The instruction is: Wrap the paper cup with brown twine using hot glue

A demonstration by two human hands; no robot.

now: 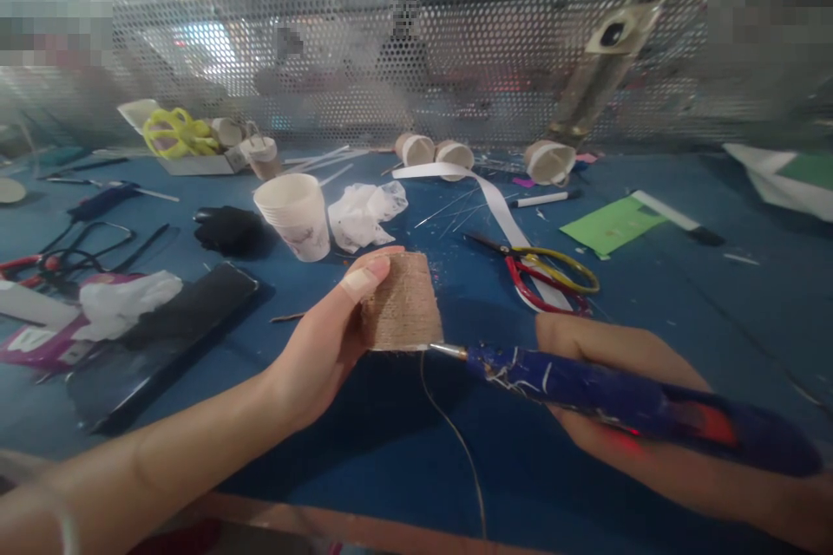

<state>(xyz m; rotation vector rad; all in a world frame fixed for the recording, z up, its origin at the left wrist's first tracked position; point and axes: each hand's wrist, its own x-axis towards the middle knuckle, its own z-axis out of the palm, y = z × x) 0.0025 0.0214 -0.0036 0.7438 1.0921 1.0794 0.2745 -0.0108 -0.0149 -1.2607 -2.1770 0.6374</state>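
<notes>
My left hand [325, 338] is closed round a small paper cup wrapped in brown twine [403, 299], its thumb across the twine. A loose twine end [459, 429] hangs from the cup's lower edge toward the table's front edge. In my right hand [625, 347] lies a blue hot glue gun [586, 386] with a red switch and strands of dried glue near the nozzle. Its metal tip touches or almost touches the cup's lower right edge. Most of my right fingers are hidden behind the glue gun.
Behind my hands stand stacked paper cups [296, 221] beside crumpled white plastic [366, 215]. Red and yellow scissors [553, 273] lie on a white paper strip [498, 204]. Several twine-wrapped cups [550, 163] line the back by a perforated metal screen [325, 61]. A black case [188, 338] lies left.
</notes>
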